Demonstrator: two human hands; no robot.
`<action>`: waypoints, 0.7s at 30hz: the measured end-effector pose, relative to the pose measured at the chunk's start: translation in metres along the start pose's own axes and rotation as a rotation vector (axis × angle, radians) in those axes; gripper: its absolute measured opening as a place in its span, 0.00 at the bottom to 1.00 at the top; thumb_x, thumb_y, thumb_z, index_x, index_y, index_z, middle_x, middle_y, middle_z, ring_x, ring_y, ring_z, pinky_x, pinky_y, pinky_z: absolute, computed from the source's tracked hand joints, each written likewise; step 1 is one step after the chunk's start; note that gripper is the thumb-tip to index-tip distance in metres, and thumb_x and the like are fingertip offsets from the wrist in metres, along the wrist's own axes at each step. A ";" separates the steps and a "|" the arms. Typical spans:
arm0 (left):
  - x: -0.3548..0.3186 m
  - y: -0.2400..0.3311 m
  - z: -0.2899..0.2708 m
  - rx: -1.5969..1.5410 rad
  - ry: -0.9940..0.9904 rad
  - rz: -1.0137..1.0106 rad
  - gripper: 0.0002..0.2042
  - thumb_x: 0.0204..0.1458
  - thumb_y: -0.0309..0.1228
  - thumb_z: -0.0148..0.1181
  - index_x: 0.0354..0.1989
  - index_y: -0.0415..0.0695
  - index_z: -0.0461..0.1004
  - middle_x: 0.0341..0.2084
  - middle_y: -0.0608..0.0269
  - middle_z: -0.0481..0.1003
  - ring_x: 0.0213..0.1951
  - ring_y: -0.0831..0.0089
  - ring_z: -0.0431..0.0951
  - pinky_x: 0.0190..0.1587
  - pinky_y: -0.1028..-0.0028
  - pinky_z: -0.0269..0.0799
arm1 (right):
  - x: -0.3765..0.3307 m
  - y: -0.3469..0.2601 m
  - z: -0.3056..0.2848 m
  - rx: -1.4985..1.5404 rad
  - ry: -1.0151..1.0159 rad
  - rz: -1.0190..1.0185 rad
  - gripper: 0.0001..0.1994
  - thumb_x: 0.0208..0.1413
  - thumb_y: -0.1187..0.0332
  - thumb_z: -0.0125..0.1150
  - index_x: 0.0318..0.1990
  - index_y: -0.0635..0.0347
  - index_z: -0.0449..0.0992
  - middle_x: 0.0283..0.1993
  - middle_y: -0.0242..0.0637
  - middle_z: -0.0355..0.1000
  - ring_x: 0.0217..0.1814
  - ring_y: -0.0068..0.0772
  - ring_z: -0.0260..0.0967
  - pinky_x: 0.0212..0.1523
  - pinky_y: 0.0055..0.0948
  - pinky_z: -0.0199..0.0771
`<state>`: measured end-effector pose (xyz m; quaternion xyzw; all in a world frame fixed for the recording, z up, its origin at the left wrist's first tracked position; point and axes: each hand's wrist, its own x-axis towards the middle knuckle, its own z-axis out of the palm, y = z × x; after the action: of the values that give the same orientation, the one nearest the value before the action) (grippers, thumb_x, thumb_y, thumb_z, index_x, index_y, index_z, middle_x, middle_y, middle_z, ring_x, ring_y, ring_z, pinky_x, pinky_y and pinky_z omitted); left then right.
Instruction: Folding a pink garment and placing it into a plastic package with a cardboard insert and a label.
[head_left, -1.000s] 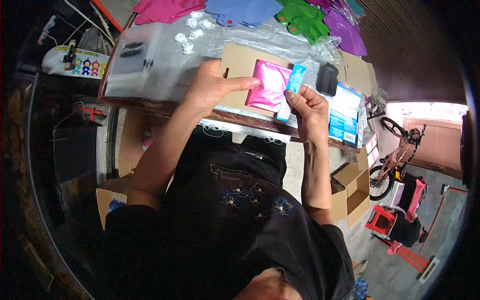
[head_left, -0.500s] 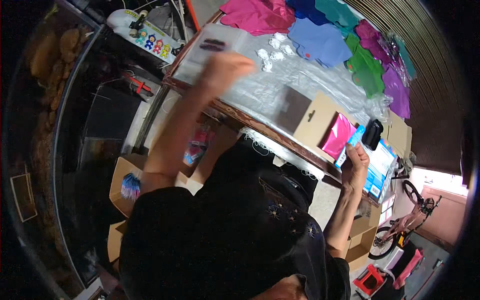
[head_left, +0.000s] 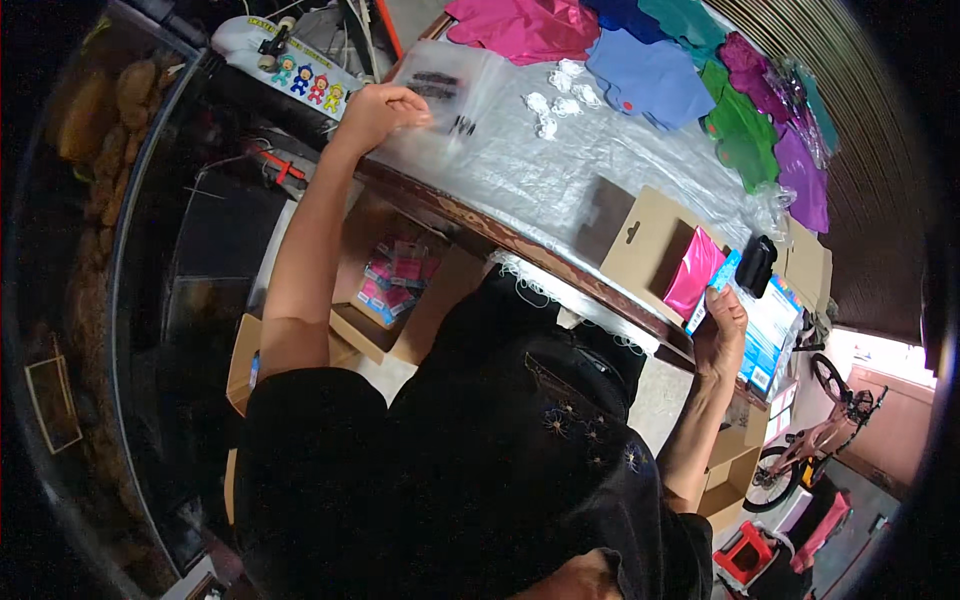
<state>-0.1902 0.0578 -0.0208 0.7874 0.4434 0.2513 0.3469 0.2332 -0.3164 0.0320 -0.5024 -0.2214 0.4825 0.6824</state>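
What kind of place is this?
Probably a home or garage packing bench: a plastic-covered table with folded coloured cloths, cardboard hang cards, open cartons underneath, and a child's bicycle nearby.

Magenta cloth (head_left: pixel 520 28), blue cloth (head_left: pixel 650 75), green cloth (head_left: pixel 740 130) and purple cloth (head_left: pixel 800 180) line the surface's far edge. A pink packet (head_left: pixel 695 272) lies on tan card (head_left: pixel 640 245); the sheet (head_left: pixel 560 170) is clear.

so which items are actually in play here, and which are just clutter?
In play:
- left hand on clear plastic bags
- right hand holding blue packet
- pink foil pouch on brown card backing

Lying about:
- coloured cloths
- white small pieces
- black device
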 end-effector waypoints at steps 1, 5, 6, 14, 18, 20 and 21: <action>0.002 -0.003 -0.001 0.009 0.000 0.017 0.12 0.47 0.34 0.76 0.37 0.42 0.86 0.28 0.67 0.83 0.30 0.81 0.78 0.37 0.77 0.74 | 0.000 0.001 0.000 0.001 -0.001 0.001 0.07 0.60 0.78 0.63 0.45 0.63 0.81 0.42 0.31 0.81 0.43 0.20 0.75 0.51 0.23 0.70; 0.005 -0.005 0.001 0.104 0.037 0.021 0.13 0.48 0.40 0.74 0.36 0.43 0.86 0.28 0.63 0.84 0.31 0.78 0.81 0.37 0.73 0.76 | -0.001 0.003 -0.003 0.004 -0.034 0.040 0.12 0.60 0.74 0.65 0.50 0.64 0.79 0.47 0.31 0.80 0.48 0.21 0.75 0.56 0.24 0.69; 0.006 -0.005 0.001 0.146 0.057 0.013 0.14 0.48 0.41 0.73 0.35 0.43 0.86 0.28 0.62 0.85 0.31 0.77 0.82 0.37 0.73 0.76 | -0.002 0.004 -0.003 0.006 -0.034 0.030 0.12 0.60 0.74 0.66 0.50 0.64 0.79 0.47 0.31 0.80 0.48 0.21 0.75 0.56 0.24 0.69; 0.014 0.022 -0.018 0.205 -0.062 -0.036 0.13 0.50 0.41 0.71 0.36 0.44 0.86 0.28 0.59 0.84 0.30 0.71 0.83 0.38 0.70 0.77 | -0.013 0.000 -0.015 0.038 -0.044 0.001 0.13 0.59 0.73 0.66 0.51 0.62 0.78 0.47 0.30 0.80 0.48 0.21 0.75 0.57 0.23 0.69; 0.015 0.100 -0.007 0.282 0.131 0.185 0.13 0.53 0.36 0.71 0.40 0.40 0.85 0.28 0.63 0.83 0.29 0.79 0.78 0.35 0.75 0.74 | -0.023 -0.008 -0.021 0.073 0.015 -0.004 0.13 0.59 0.73 0.65 0.51 0.62 0.78 0.47 0.30 0.80 0.49 0.22 0.75 0.58 0.24 0.70; -0.002 0.174 0.017 0.380 0.270 0.308 0.11 0.51 0.35 0.70 0.36 0.40 0.84 0.26 0.54 0.82 0.30 0.60 0.84 0.37 0.67 0.77 | -0.025 -0.011 -0.031 0.071 0.050 0.003 0.13 0.59 0.72 0.65 0.51 0.62 0.77 0.46 0.30 0.79 0.49 0.22 0.75 0.57 0.25 0.71; -0.005 0.187 0.038 0.363 0.247 0.320 0.11 0.51 0.35 0.70 0.36 0.40 0.84 0.26 0.54 0.82 0.30 0.60 0.84 0.37 0.67 0.77 | -0.026 -0.010 -0.038 0.067 0.080 0.000 0.13 0.59 0.72 0.65 0.51 0.62 0.77 0.46 0.30 0.79 0.49 0.22 0.75 0.57 0.25 0.71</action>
<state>-0.0681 -0.0269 0.0988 0.8600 0.3900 0.3137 0.0992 0.2559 -0.3575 0.0312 -0.4981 -0.1776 0.4693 0.7072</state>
